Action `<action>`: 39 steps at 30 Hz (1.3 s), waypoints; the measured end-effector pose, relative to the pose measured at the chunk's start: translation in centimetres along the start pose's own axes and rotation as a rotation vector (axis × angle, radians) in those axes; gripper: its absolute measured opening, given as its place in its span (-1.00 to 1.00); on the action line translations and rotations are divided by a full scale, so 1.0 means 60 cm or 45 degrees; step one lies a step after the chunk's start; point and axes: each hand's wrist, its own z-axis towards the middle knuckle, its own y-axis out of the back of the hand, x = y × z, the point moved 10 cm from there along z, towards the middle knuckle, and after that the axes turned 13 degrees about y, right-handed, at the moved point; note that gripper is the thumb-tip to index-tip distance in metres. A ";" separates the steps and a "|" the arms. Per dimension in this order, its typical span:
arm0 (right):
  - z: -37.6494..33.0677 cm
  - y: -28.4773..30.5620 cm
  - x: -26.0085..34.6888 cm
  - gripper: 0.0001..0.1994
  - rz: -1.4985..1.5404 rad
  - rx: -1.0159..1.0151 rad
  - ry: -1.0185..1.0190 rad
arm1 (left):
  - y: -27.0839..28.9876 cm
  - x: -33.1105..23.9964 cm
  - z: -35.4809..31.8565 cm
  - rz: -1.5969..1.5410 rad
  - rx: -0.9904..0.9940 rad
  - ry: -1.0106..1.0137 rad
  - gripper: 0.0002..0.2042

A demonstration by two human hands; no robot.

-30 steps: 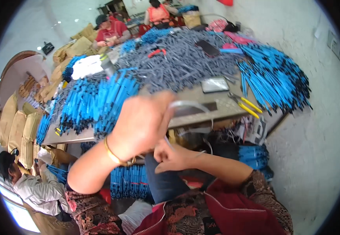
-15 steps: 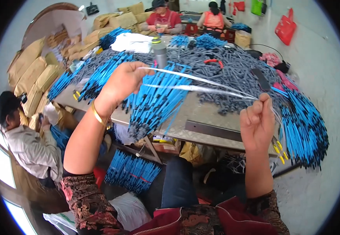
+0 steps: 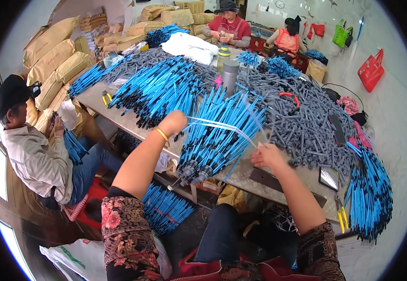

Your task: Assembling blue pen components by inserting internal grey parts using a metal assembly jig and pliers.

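A thin white plastic strip (image 3: 220, 124) stretches between my two hands, above the near part of a large bundle of blue tubes with black fittings (image 3: 222, 133). My left hand (image 3: 172, 123), with a gold bangle at its wrist, is closed on one end, left of the bundle. Closed on the other end, my right hand (image 3: 269, 157) is at the bundle's right side, over the table. A loose tail of the strip stands up blurred near the right hand. Grey fittings at the bundle's lower end reach the table's front edge.
Grey fittings (image 3: 306, 126) are heaped across the table (image 3: 278, 192). A grey flask (image 3: 230, 77) stands behind the bundle. At the right lie a phone (image 3: 329, 178), yellow-handled pliers (image 3: 341, 215) and more blue tubes (image 3: 372, 196). A co-worker (image 3: 44, 145) sits at the left; two more people are behind.
Both hands have come down, the right one also moving left, nearer the other. The strip has dropped toward the bundle. My view has shifted, showing more of the table.
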 end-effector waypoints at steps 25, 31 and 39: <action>-0.069 -0.102 0.054 -0.71 0.578 -0.096 0.381 | -0.014 -0.159 -0.228 -2.452 0.333 0.917 -0.70; -0.185 -0.074 -0.011 -0.62 -0.278 -0.212 0.497 | -0.023 -0.226 -0.387 -2.760 0.175 1.133 -0.64; -0.234 -0.087 -0.088 -0.67 0.039 -0.304 0.501 | -0.132 -0.301 -0.408 -3.546 0.507 0.993 -0.58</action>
